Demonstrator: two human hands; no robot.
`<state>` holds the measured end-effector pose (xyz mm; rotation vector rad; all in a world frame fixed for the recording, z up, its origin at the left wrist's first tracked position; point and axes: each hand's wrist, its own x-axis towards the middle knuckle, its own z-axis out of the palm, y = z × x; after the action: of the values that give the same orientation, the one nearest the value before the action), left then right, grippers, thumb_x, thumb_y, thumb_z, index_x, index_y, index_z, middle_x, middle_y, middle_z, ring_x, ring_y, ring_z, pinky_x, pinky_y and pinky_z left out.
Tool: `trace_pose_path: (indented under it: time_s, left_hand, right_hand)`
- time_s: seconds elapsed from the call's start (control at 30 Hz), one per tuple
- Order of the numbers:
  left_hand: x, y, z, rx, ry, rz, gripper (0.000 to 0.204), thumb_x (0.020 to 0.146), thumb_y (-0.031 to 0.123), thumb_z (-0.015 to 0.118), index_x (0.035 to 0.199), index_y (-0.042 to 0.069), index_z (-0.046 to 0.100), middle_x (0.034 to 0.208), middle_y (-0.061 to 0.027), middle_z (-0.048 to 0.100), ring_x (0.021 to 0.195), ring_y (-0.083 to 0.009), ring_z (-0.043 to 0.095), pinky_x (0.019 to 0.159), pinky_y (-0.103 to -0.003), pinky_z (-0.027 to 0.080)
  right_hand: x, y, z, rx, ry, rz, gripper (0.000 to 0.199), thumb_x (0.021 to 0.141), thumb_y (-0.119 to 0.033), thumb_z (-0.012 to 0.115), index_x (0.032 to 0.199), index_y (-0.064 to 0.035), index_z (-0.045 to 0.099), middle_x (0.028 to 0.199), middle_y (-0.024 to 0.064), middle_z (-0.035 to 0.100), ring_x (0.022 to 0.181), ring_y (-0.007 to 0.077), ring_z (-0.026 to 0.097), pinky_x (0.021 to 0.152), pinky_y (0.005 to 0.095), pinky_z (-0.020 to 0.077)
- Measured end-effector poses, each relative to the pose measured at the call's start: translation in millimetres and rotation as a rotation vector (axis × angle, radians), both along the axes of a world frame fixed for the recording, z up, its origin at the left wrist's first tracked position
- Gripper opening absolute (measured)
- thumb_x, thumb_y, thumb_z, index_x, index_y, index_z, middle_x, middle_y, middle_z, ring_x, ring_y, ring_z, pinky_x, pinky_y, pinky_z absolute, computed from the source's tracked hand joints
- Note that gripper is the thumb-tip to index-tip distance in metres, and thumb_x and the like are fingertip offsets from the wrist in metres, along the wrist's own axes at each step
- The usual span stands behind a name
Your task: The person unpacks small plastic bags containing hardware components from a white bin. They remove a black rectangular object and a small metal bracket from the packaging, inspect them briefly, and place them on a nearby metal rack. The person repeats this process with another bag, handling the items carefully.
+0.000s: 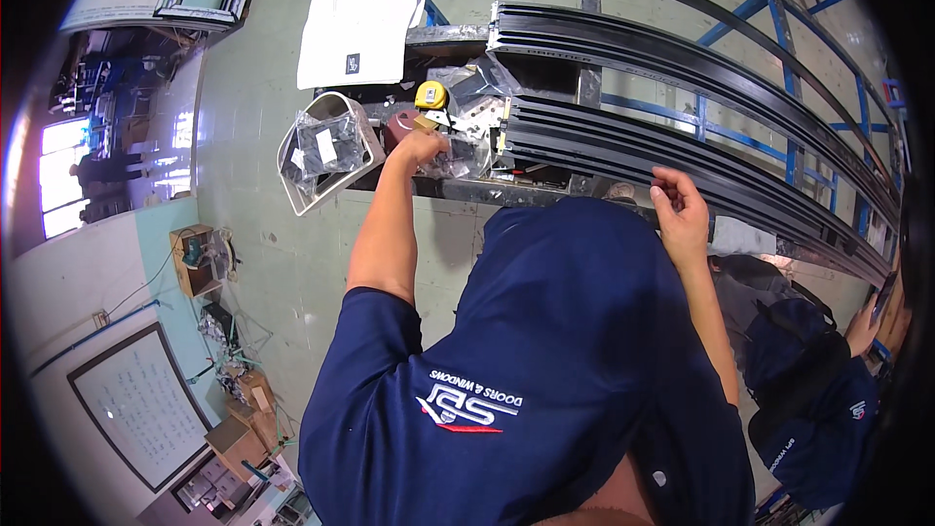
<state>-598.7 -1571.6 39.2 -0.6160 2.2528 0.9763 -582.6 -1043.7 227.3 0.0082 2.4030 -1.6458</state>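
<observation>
My left hand (426,149) reaches into a cluster of small parts on the bench, its fingers drawn together. Whatever is between them is too small to make out. Beside the fingertips lie a clear plastic bag (466,158) and metal fittings (477,121). A yellow tape measure (430,94) sits just beyond. My right hand (682,214) is at the near edge of a long black profile (604,141), fingers loosely curled and apart, with nothing visible in it. A second black profile (623,49) runs parallel, farther away.
Left of the parts stands a pale bin (373,151) with bagged black pieces (326,146). White paper sheets (365,15) lie at the bench's far left. Blue metal racking (787,68) stands beyond the profiles. At the right, a co-worker's hand (862,328) is near the profile ends.
</observation>
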Motion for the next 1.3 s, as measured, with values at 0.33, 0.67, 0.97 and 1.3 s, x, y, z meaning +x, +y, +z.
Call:
trace_pose_path:
  time_s: [0.33, 0.67, 0.97, 1.3]
  left_hand:
    - [-1.4, 9.4, 70.2, 0.393, 0.153, 0.359, 0.03, 0.082, 0.004, 0.078, 0.111, 0.004, 0.071, 0.091, -0.0032, 0.073, 0.076, -0.0118, 0.066, 0.063, -0.028, 0.05]
    - [1.2, 5.5, 28.9, 0.368, 0.249, 0.588, 0.024, 0.084, 0.005, 0.079, 0.108, 0.005, 0.073, 0.088, -0.0014, 0.071, 0.067, -0.0099, 0.059, 0.059, -0.028, 0.045]
    - [10.4, 45.6, 13.3, 0.069, 0.175, 0.412, 0.042, 0.076, 0.011, 0.088, 0.113, -0.001, 0.074, 0.093, -0.0071, 0.075, 0.075, -0.013, 0.067, 0.065, -0.029, 0.052]
    - [-0.3, 44.5, 92.3, 0.444, 0.345, 0.652, 0.046, 0.08, 0.012, 0.087, 0.122, 0.0, 0.071, 0.093, -0.0026, 0.072, 0.067, -0.0088, 0.058, 0.058, -0.026, 0.043]
  right_hand:
    - [3.8, -1.4, -3.3, 0.004, -0.016, -0.05, 0.029, 0.096, -0.006, 0.068, 0.125, -0.0045, 0.07, 0.107, 0.0047, 0.071, 0.093, 0.0109, 0.064, 0.086, 0.0265, 0.0508]
    - [0.7, -6.1, -1.7, 0.003, -0.005, -0.021, 0.028, 0.096, -0.006, 0.068, 0.124, -0.0043, 0.07, 0.107, 0.0038, 0.071, 0.092, 0.0099, 0.063, 0.085, 0.0256, 0.0503]
    - [5.9, -1.9, -9.5, -0.032, -0.046, -0.053, 0.027, 0.098, -0.006, 0.068, 0.125, -0.0044, 0.07, 0.104, 0.0021, 0.069, 0.091, 0.0083, 0.062, 0.083, 0.0238, 0.0503]
    - [-24.0, -36.3, 18.9, 0.049, 0.135, 0.105, 0.032, 0.09, -0.006, 0.074, 0.122, -0.0055, 0.071, 0.104, 0.0037, 0.068, 0.091, 0.0123, 0.062, 0.082, 0.0269, 0.0519]
